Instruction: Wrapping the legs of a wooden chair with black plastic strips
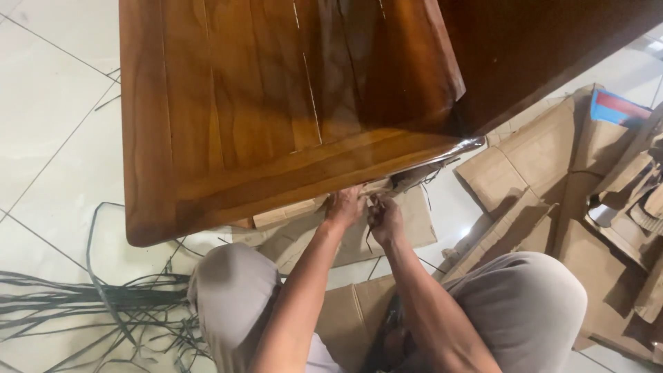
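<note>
Nearest the camera, the person's two knees in grey trousers frame the view, with both bare forearms running forward between them. Flattened brown cardboard (356, 314) lies on the floor beneath the legs.

The left hand (344, 206) is raised to the underside edge of the wooden furniture panel (276, 103). Its fingers are curled under that edge and press against it; the grip is closed around something there, but what it clamps is hidden by the panel's rim. The right hand (385, 220) sits just beside the left, touching or nearly touching it. Its fingertips are pinched together on a thin dark strap (371, 238), a short end of which hangs down below the hand. Whether the strap runs on into the left hand cannot be told.

To the left, on the white tiled floor (48, 138), a loose tangle of dark strapping strips (97, 300) is spread out, well apart from the hands.

To the right, a heap of torn cardboard pieces (594, 200) is piled, one carrying a blue and red printed patch.

Farthest off, the glossy brown wooden panel fills the upper view, tilted, its near corner overhanging the hands. A frayed bundle of dark strap ends (414, 176) shows just beyond the hands, under the panel's lower edge.
</note>
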